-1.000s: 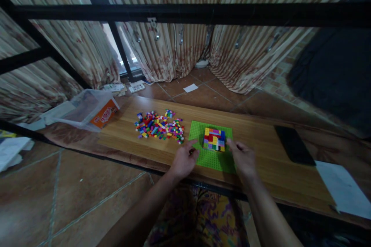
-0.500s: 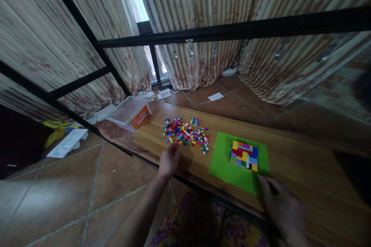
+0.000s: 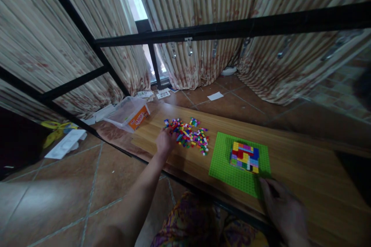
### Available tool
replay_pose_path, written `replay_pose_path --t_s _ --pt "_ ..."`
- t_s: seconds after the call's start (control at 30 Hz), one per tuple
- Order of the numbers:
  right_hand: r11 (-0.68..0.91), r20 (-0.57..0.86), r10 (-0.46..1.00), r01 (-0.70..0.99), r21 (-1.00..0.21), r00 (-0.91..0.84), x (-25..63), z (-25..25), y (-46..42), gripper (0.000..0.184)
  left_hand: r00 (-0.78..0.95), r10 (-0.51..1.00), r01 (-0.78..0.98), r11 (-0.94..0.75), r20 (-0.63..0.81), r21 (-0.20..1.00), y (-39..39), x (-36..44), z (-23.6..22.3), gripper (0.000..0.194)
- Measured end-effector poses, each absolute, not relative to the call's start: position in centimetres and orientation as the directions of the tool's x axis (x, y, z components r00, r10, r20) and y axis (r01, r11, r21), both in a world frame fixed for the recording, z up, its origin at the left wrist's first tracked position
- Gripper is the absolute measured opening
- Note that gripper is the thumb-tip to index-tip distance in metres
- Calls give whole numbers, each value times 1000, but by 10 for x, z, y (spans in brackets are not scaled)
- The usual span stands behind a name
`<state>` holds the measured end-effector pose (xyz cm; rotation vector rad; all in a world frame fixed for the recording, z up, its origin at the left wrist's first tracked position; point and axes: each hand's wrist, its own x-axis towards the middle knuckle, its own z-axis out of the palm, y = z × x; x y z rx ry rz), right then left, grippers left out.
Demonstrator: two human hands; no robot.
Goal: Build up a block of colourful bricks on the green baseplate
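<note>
Nearest, we have our right hand (image 3: 282, 206) at the green board's (image 3: 226, 175) corner, the block (image 3: 244, 157) sitting on that board. Our left hand (image 3: 165, 141) is at the bricks (image 3: 191, 134), before the box (image 3: 124, 114); we cannot tell whether either hand grips anything.

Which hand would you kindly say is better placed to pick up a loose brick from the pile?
Probably the left hand: it is at the left side of the pile of loose bricks, while the right hand is farther away, by the near right corner of the green baseplate.
</note>
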<state>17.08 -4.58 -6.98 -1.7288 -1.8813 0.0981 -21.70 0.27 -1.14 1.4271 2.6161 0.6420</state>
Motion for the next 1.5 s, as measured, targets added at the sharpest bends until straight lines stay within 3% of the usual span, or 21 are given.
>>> replay_pose_path --t_s 0.2,0.3,0.4,0.5,0.6,0.7,0.83,0.97,1.2,1.5 --pt "170 379 925 893 -417 1 168 -69 -46 54 -558 829 784 511 40 353 14 -218 -11 24" --pt "187 389 921 882 -433 -5 166 -68 -46 49 -570 817 769 491 91 410 10 -218 -5 24" --pt "195 386 923 866 -460 -2 164 -66 -45 45 -573 811 708 415 120 571 -3 -206 2 26" --pt "173 360 933 849 -498 21 163 -63 -45 44 -521 852 535 286 44 795 -23 -173 1 28" --pt "134 310 948 803 -581 66 163 -58 -45 43 -399 906 243 255 -143 936 -45 -124 -7 32" --pt "97 253 960 708 -700 118 163 -53 -48 41 -253 921 -20 300 -295 954 -60 -79 -14 33" --pt "45 194 961 584 -810 195 162 -50 -54 39 -117 913 -166 371 -391 914 -67 -48 -16 36" --pt "51 192 963 570 -820 190 162 -52 -58 36 -130 911 -145 373 -392 916 -59 -45 -12 35" --pt "139 283 955 710 -691 88 160 -55 -56 33 -249 950 118 225 -191 967 -22 -42 -15 28" --pt "211 383 923 780 -589 39 161 -64 -56 28 -259 960 275 176 -104 945 1 -23 -18 24"
